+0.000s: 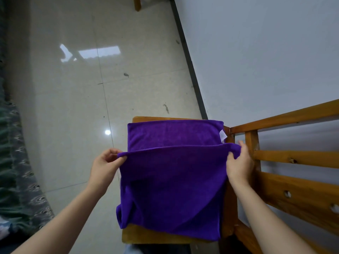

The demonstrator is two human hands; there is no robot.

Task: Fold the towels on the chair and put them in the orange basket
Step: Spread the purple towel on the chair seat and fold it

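Note:
A purple towel lies across the seat of a wooden chair. Its near half is lifted and held taut above the far half, which stays flat on the seat with a white label at its right edge. My left hand pinches the lifted edge's left corner. My right hand grips the right corner, with cloth bunched over the fingers. No orange basket is in view.
The chair's slatted wooden back stands to the right, close to a white wall. Glossy tiled floor spreads to the left and beyond. A dark patterned fabric runs along the left edge.

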